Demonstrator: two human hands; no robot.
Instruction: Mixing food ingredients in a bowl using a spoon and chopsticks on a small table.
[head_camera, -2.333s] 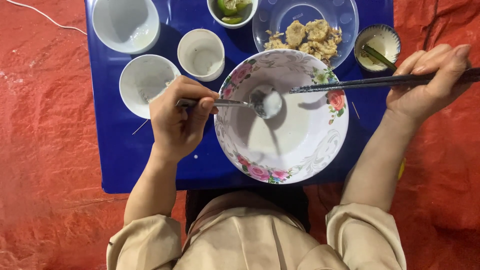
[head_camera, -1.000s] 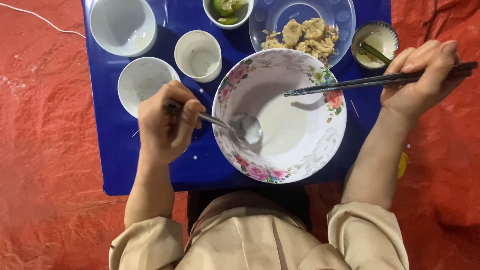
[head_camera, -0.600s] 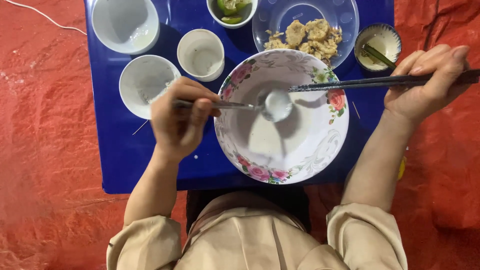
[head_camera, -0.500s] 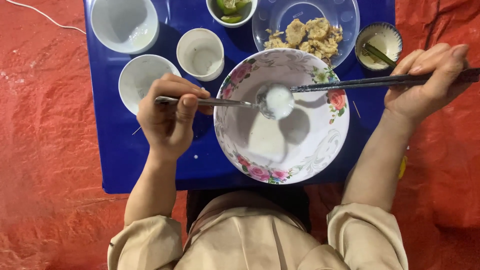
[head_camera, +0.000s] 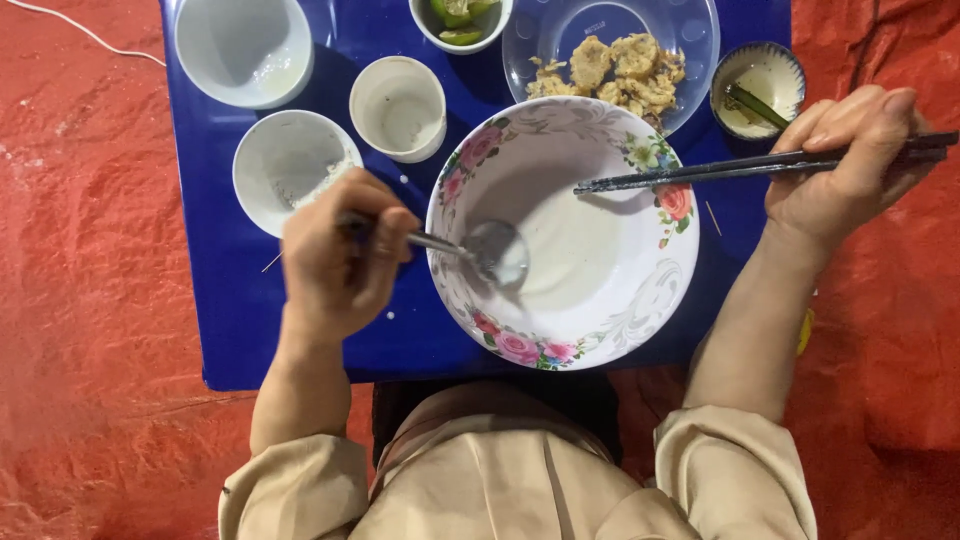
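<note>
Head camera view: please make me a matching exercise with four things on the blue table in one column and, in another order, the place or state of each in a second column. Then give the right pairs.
Column one:
1. metal spoon
2. pair of dark chopsticks
3. clear glass plate of fried pieces
4. small white cup

Column two:
A. stands empty, left of the large white flowered bowl
B. held in the left hand, its bowl down inside the flowered bowl
C. lies beyond the flowered bowl's far rim
D. held level in the right hand, tips over the flowered bowl

Pairs: 1-B, 2-D, 3-C, 4-A
</note>
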